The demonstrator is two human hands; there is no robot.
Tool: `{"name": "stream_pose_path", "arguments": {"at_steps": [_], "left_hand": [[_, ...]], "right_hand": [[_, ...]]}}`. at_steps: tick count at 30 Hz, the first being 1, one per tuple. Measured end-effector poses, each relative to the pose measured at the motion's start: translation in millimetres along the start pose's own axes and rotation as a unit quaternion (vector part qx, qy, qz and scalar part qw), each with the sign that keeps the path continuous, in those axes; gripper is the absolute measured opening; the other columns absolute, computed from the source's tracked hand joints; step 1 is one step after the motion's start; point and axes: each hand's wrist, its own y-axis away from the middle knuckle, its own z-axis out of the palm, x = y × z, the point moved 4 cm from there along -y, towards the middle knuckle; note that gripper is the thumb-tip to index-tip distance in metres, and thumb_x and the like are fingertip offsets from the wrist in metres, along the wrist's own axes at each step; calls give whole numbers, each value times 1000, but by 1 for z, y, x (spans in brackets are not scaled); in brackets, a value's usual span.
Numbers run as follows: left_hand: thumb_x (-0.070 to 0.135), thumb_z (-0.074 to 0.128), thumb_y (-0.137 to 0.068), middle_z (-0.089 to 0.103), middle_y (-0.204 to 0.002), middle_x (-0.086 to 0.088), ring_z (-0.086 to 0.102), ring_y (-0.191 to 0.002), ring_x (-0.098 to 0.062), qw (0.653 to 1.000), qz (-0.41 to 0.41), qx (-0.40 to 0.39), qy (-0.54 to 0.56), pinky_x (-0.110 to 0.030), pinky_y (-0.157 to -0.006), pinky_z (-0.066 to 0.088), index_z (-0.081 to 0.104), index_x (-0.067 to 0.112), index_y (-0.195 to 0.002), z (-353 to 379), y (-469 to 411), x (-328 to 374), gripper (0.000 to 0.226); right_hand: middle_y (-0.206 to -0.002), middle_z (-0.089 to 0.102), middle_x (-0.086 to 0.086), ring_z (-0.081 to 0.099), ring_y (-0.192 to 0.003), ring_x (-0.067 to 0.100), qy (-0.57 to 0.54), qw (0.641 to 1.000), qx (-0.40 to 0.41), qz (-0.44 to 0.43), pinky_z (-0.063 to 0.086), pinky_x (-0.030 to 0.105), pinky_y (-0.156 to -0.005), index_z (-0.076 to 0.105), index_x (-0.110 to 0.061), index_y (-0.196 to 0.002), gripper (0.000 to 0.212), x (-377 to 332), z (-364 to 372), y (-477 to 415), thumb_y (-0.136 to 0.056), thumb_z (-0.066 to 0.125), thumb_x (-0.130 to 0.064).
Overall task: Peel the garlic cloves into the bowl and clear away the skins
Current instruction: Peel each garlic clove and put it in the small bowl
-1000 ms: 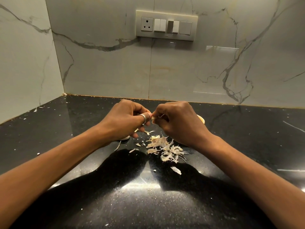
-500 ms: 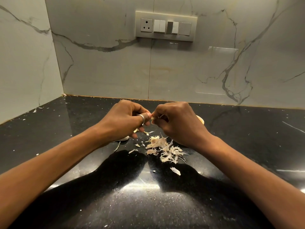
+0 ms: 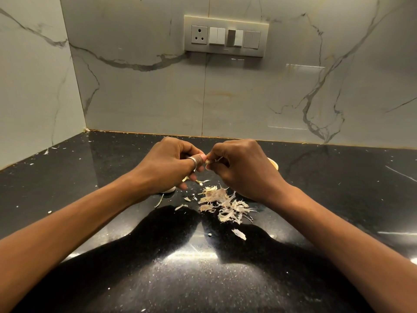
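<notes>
- Black counter [image 3: 90, 177] holds the loose skins [image 3: 222, 201] just below both hands; a brushing wrist could scatter them.
- Both the left hand [image 3: 171, 168] and the right hand [image 3: 241, 170] pinch one garlic clove [image 3: 208, 162] between them; slick once bare, it could slip past the bowl [image 3: 273, 164] behind the right hand.

I count one pile of garlic skins [image 3: 222, 199]. Above it are two hands, the left hand [image 3: 171, 168] and the right hand [image 3: 241, 168], which pinch one garlic clove [image 3: 208, 161] between them. The left wears one ring [image 3: 193, 161]. One larger loose flake [image 3: 239, 234] lies on my side of the pile, and three small ones lie to its left. One bowl [image 3: 273, 164] peeks out beyond the pile. One switch plate [image 3: 226, 36] on the wall beyond carries one socket [image 3: 199, 35].
</notes>
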Motion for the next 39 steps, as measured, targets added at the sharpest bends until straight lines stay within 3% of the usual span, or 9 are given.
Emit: {"name": "stream_pose_path", "arguments": {"at_steps": [8,19,28,33,39], "left_hand": [[17,63,-98,73,-75,2,69,-65,-10,1000,-2,-3,4,-23,-50,54,72,12,-97,0,0,1,11],[18,60,-100,71,-81,-5,70,-67,-11,1000,4,-9,-14,-26,-50,55,71,11,-95,1,2,2,14],[15,60,-100,73,-78,1,66,-65,-10,997,-36,-15,66,-22,-47,52,72,7,-99,-1,2,3,14],[14,60,-99,73,-81,-3,66,-63,-8,997,-47,-19,64,-21,-46,50,72,7,-99,-1,3,4,14],[15,60,-99,71,-81,-4,66,-62,-6,997,-49,-22,55,-20,-46,50,71,6,-99,0,4,4,15]], "right_hand": [[-77,72,1,62,-65,13,-7,1000,0,4,53,31,-62,78,-13,-88,6,1,0,0,-83,81,-11],[-77,73,1,65,-67,16,-19,1000,8,-1,56,40,-63,79,-12,-87,5,1,1,0,-82,79,-12],[-77,74,2,66,-65,15,-15,1000,24,-1,54,31,-61,78,-12,-86,7,1,-3,-1,-81,82,-11],[-77,73,1,63,-65,14,-8,1000,14,-4,54,32,-61,78,-13,-85,5,1,-1,-1,-81,81,-12],[-76,72,0,55,-63,8,0,1000,8,1,45,23,-61,78,-14,-86,6,2,1,0,-82,82,-11]]}}
